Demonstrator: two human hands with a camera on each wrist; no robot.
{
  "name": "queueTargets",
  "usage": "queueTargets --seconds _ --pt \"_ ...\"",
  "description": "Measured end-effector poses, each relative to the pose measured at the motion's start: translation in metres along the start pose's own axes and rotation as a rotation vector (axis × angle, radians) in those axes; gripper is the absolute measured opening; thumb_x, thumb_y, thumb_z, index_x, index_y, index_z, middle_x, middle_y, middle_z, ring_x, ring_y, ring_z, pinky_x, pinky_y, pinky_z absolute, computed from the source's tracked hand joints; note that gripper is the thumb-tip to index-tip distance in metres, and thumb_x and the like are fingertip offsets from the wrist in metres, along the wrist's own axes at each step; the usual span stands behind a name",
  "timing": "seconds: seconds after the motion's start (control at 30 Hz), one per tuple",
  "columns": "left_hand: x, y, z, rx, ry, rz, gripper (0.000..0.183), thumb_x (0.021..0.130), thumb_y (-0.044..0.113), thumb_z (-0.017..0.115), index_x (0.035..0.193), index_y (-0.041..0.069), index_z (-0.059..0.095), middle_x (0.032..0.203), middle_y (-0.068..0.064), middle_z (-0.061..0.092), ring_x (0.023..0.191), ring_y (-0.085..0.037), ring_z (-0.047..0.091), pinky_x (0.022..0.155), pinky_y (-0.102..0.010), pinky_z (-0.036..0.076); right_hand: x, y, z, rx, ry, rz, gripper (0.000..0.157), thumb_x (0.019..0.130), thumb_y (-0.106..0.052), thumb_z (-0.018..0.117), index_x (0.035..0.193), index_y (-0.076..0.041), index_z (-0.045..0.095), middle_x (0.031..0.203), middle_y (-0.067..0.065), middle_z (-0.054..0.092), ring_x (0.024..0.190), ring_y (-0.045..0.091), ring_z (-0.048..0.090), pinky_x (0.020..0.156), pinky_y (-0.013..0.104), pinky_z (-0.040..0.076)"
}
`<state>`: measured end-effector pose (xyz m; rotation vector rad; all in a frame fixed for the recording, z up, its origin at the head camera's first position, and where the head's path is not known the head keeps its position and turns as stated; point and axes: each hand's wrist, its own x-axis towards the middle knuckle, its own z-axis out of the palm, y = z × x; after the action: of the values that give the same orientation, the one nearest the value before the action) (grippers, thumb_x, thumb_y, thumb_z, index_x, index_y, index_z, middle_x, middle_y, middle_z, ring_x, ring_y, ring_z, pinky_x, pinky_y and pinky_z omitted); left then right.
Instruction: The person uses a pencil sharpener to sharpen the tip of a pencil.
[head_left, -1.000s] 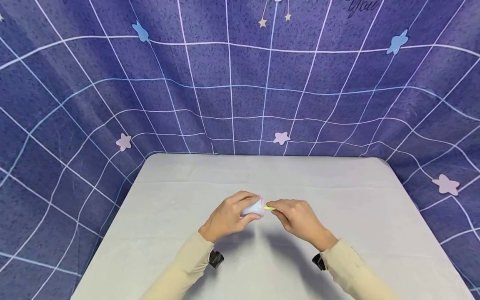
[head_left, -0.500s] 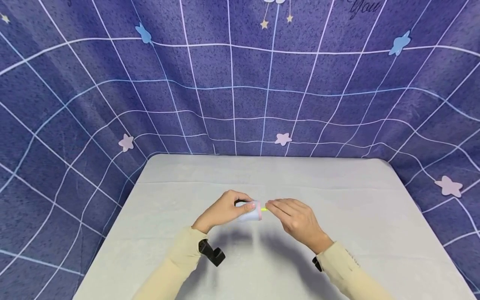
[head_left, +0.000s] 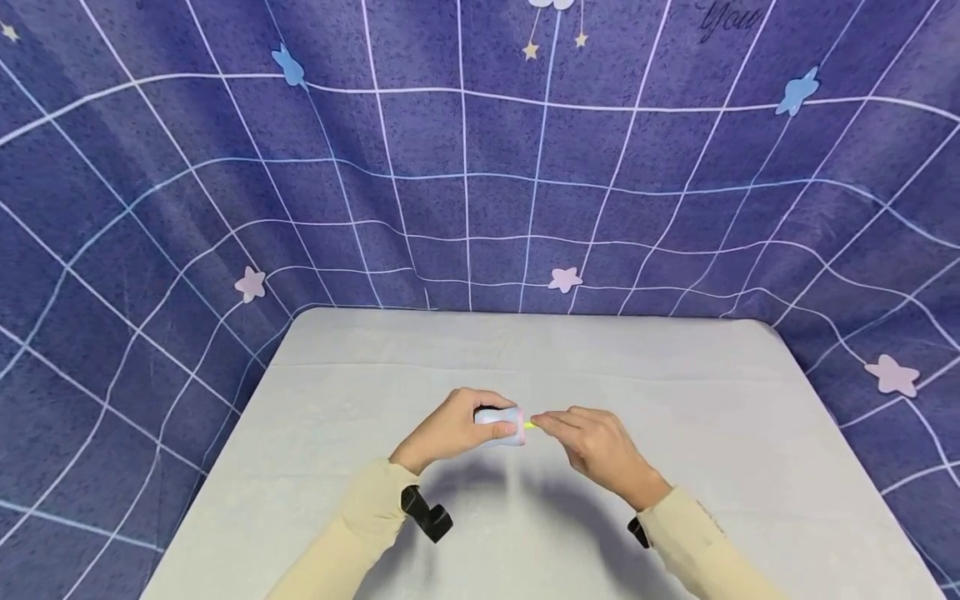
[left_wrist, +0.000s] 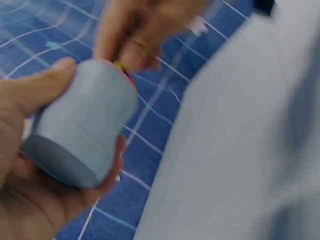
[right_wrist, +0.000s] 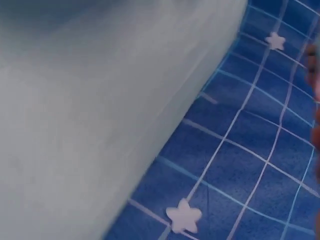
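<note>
Pale blue container [left_wrist: 92,107], left hand [head_left: 450,429] wrapped round it; yellow stick [head_left: 529,425], right hand [head_left: 603,452] pinching: best kept aligned

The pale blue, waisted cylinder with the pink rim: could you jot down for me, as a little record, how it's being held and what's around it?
Left hand: grips the pale blue, waisted cylinder
Right hand: pinches a thin yellow-green piece
Piece's place: at the cylinder's pink-rimmed end
Cylinder's pose: sideways, pink end towards the right hand
Material: cannot tell
Surface below: white cloth-covered table
Background: purple-blue cloth curtain with grid lines and stars
</note>
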<state>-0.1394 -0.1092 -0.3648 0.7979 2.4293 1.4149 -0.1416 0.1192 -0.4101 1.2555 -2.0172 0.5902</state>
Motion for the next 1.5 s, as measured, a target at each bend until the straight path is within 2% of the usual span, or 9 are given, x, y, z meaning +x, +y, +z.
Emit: queueTargets --seconds 0.13,0.23,0.37,0.47,0.6,0.77,0.93,1.13,1.5 --pt "-0.003 -0.02 0.009 0.164 0.045 0.156 0.039 0.077 0.029 0.07 0.107 0.005 0.064 0.093 0.0 0.064 0.077 -0.006 0.055 0.067 -0.02 0.047 0.007 0.0 -0.004 0.486 -0.285 0.308 0.02 0.08 0.002 0.06 0.097 -0.006 0.068 0.081 0.001 0.069 0.059 0.004 0.057 0.051 0.019 0.047" --pt "-0.011 -0.023 0.015 0.36 0.092 0.328 0.042 0.073 0.032 0.072 0.105 0.005 0.065 0.095 0.001 0.063 0.082 -0.007 0.057 0.072 -0.016 0.047 0.011 0.005 -0.005 0.886 -0.475 0.578 0.016 0.085 -0.001 0.056 0.097 -0.003 0.067 0.076 0.01 0.067 0.049 0.003 0.048 0.04 0.019 0.041" --pt "-0.014 -0.024 0.022 0.583 0.195 0.539 0.042 0.069 0.029 0.076 0.101 0.004 0.066 0.1 -0.003 0.063 0.091 -0.012 0.059 0.081 -0.017 0.046 0.009 0.012 -0.007 1.074 -0.591 0.72 0.017 0.088 -0.003 0.052 0.098 -0.001 0.065 0.073 0.014 0.065 0.045 0.01 0.049 0.034 0.021 0.037" --pt "-0.008 -0.023 0.026 0.643 0.233 0.585 0.042 0.069 0.028 0.076 0.101 0.004 0.065 0.102 -0.004 0.063 0.094 -0.014 0.059 0.084 -0.019 0.046 0.006 0.014 -0.009 0.995 -0.564 0.742 0.017 0.089 -0.005 0.052 0.099 -0.002 0.065 0.076 0.009 0.066 0.05 0.014 0.055 0.039 0.024 0.042" --pt "-0.002 -0.023 0.025 0.626 0.237 0.511 0.04 0.073 0.029 0.073 0.104 0.005 0.064 0.102 -0.003 0.062 0.093 -0.013 0.058 0.08 -0.02 0.047 0.003 0.009 -0.007 0.77 -0.446 0.682 0.017 0.087 -0.008 0.056 0.101 -0.005 0.065 0.086 0.006 0.068 0.063 0.009 0.06 0.054 0.023 0.05" --pt "0.001 -0.023 0.019 0.497 0.222 0.355 0.039 0.077 0.028 0.07 0.108 0.005 0.062 0.1 -0.001 0.062 0.085 -0.009 0.058 0.071 -0.019 0.048 0.001 0.003 -0.002 0.286 -0.238 0.407 0.023 0.077 -0.013 0.07 0.1 -0.014 0.068 0.091 -0.004 0.068 0.07 0.003 0.061 0.057 0.022 0.049" --pt "0.006 -0.018 0.015 0.298 0.104 0.148 0.034 0.081 0.024 0.066 0.111 0.007 0.062 0.102 -0.001 0.063 0.081 -0.007 0.056 0.069 -0.021 0.046 -0.003 0.004 -0.001 -0.051 -0.1 0.174 0.027 0.07 -0.002 0.071 0.094 -0.014 0.068 0.086 -0.005 0.068 0.071 0.011 0.064 0.058 0.026 0.05" --pt "0.009 -0.015 0.015 0.122 0.015 -0.014 0.038 0.076 0.028 0.071 0.11 0.012 0.063 0.096 0.002 0.064 0.076 -0.008 0.055 0.067 -0.023 0.047 -0.006 0.006 -0.002 -0.153 0.006 0.05 0.02 0.085 -0.004 0.049 0.093 -0.011 0.067 0.087 -0.004 0.068 0.067 0.011 0.062 0.057 0.025 0.05" --pt "0.008 -0.017 0.004 -0.017 -0.036 -0.056 0.034 0.075 0.032 0.071 0.104 0.015 0.066 0.086 0.005 0.065 0.073 -0.008 0.057 0.064 -0.024 0.049 -0.002 0.004 0.004 -0.185 0.17 -0.095 0.021 0.091 -0.01 0.048 0.094 -0.005 0.068 0.088 0.003 0.068 0.069 0.014 0.063 0.059 0.025 0.05"
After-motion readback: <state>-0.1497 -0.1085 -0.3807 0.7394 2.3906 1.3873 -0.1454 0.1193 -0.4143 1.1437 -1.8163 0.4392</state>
